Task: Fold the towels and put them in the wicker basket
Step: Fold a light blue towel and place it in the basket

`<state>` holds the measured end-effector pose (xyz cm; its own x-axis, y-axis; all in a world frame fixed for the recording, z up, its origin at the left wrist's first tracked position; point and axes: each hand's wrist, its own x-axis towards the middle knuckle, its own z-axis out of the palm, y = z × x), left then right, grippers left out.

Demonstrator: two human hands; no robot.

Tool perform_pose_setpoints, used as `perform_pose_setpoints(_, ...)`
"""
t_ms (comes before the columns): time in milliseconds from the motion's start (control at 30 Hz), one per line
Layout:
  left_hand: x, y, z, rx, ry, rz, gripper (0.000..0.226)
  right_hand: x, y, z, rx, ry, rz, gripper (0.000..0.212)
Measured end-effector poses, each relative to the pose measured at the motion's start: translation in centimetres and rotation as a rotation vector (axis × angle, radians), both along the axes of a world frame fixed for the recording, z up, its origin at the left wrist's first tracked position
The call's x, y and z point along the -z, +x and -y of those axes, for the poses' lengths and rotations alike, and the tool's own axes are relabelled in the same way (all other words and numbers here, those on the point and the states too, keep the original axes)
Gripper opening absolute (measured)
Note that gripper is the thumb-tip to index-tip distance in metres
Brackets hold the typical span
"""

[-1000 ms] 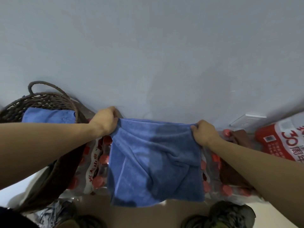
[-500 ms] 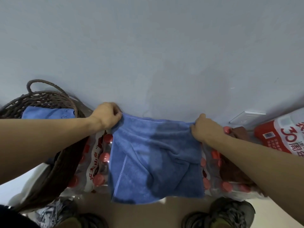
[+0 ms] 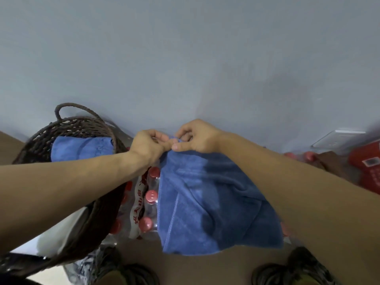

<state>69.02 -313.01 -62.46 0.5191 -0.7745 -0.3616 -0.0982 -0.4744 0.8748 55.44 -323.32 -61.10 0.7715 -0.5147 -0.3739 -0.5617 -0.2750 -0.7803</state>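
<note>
both hands meet at the far top edge of the blue towel [image 3: 216, 202], and from my seat i read it like this: left hand [image 3: 147, 148] has its fingers curled and pinches the towel's upper edge, right hand [image 3: 197, 137] is curled too, thumb and fingers nipping the same edge just beside it, so the two hands touch or nearly touch. i cannot tell how many layers of cloth sit between the fingers; the spot is small and a bit blurred. below the hands the towel hangs down toward me in loose folds, its lower edge ending above the brown floor [image 3: 205, 266]. my right forearm crosses in front of the towel's right side and hides part of it. on the left stands the wicker basket [image 3: 82, 124], dark brown, with a loop handle at its far rim, and a second blue towel [image 3: 82, 148] lies inside it, well apart from the one i hold. between the basket and the hanging towel i see a shrink-wrapped pack of bottles [image 3: 144, 202] with red caps, partly behind the towel. far right there is a red package [image 3: 368, 163] with white print, and near it a white wall plate [image 3: 337, 136] on the grey wall [image 3: 185, 58]. two dark shoes [image 3: 292, 268] show at the near edge.
</note>
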Motion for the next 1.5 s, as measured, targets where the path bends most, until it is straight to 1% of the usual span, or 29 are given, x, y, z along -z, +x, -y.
perform_pose_setpoints(133, 0.8, 0.5, 0.4, -0.059, 0.0, 0.017, 0.028, 1.7, 0.2, 0.3, 0.115, 0.05, 0.071, 0.023)
perform_pose_setpoints(233, 1.2, 0.1, 0.2, -0.08, 0.032, 0.062, 0.032, 2.2, 0.6, 0.5, 0.158, 0.112, 0.147, 0.015)
perform_pose_setpoints(300, 1.2, 0.0, -0.1, -0.029, 0.09, 0.021, 0.033, 2.4, 0.9, 0.4, 0.18, 0.124, 0.179, 0.011)
perform_pose_setpoints(333, 1.1, -0.1, -0.5, 0.018, 0.135, -0.013, 0.033, 2.6, 1.1, 0.4, 0.185, 0.099, 0.162, 0.013)
perform_pose_setpoints(367, 1.0, -0.4, -1.1, 0.079, 0.184, 0.007, 0.033, 2.8, 1.3, 0.4, 0.192, 0.061, 0.133, 0.019)
perform_pose_setpoints(400, 1.0, -0.5, -1.7, 0.168, 0.233, 0.12, 0.032, 3.0, 1.4, 0.4, 0.198, 0.023, 0.104, 0.023)
perform_pose_setpoints(467, 0.4, -0.8, -3.5, 0.318, 0.263, 0.493, 0.034, 3.4, 1.8, 0.1, 0.187, -0.039, 0.069, 0.021)
perform_pose_setpoints(500, -0.1, -1.0, -4.5, 0.337, 0.224, 0.601, 0.035, 3.4, 2.1, 0.0, 0.17, -0.07, 0.051, 0.02)
perform_pose_setpoints(533, -0.6, -1.2, -5.5, 0.345, 0.193, 0.627, 0.034, 3.5, 2.3, -0.2, 0.148, -0.107, 0.03, 0.021)
perform_pose_setpoints(567, -1.0, -1.4, -6.3, 0.355, 0.192, 0.603, 0.031, 3.4, 2.6, -0.3, 0.125, -0.145, 0.008, 0.022)
perform_pose_setpoints(633, -1.1, -2.5, -7.8, 0.402, 0.298, 0.515, 0.023, 3.5, 2.9, -0.7, 0.1, -0.177, -0.029, 0.02)
perform_pose_setpoints(667, -0.7, -3.4, -8.6, 0.412, 0.367, 0.477, 0.023, 3.7, 3.0, -0.9, 0.095, -0.155, -0.04, 0.018)
perform_pose_setpoints(733, 0.4, -5.7, -10.6, 0.339, 0.433, 0.425, 0.027, 4.1, 2.9, -1.4, 0.096, -0.096, -0.037, 0.02)
perform_pose_setpoints(800, 1.5, -8.0, -12.3, 0.217, 0.394, 0.444, 0.032, 4.7, 2.7, -1.6, 0.125, -0.079, 0.013, 0.024)
perform_pose_setpoints(867, 2.2, -9.9, -13.4, 0.09, 0.318, 0.443, 0.034, 5.1, 2.7, -1.7, 0.154, -0.106, 0.056, 0.025)
perform_pose_setpoints(933, 2.5, -11.3, -14.0, -0.045, 0.283, 0.339, 0.029, 5.3, 2.8, -1.9, 0.176, -0.128, 0.066, 0.025)
perform_pose_setpoints(1000, 2.6, -12.1, -14.6, -0.113, 0.257, 0.266, 0.018, 5.4, 3.0, -2.1, 0.211, -0.134, 0.071, 0.022)
perform_pose_setpoints(1133, 1.9, -12.0, -18.2, -0.133, 0.209, 0.26, 0.018, 5.2, 3.3, -2.6, 0.253, -0.133, 0.059, 0.018)
perform_pose_setpoints(1233, 0.9, -10.7, -22.1, 0.021, 0.16, 0.243, 0.013, 5.3, 3.4, -3.2, 0.263, -0.187, 0.014, 0.013)
perform_pose_setpoints(1300, 0.9, -9.5, -23.6, 0.029, 0.127, 0.155, 0.012, 5.5, 3.4, -3.6, 0.263, -0.224, -0.003, 0.016)
perform_pose_setpoints(1400, 2.0, -8.6, -24.1, -0.039, 0.204, -0.016, 0.017, 5.7, 3.4, -4.0, 0.303, -0.26, 0.042, 0.014)
perform_pose_setpoints(1467, 2.6, -8.8, -24.6, -0.084, 0.2, -0.075, 0.008, 5.9, 3.6, -4.1, 0.308, -0.271, 0.077, 0.012)
perform_pose_setpoints(1500, 2.7, -9.0, -25.0, -0.104, 0.17, -0.071, 0.003, 5.9, 3.6, -4.1, 0.302, -0.279, 0.086, 0.012)
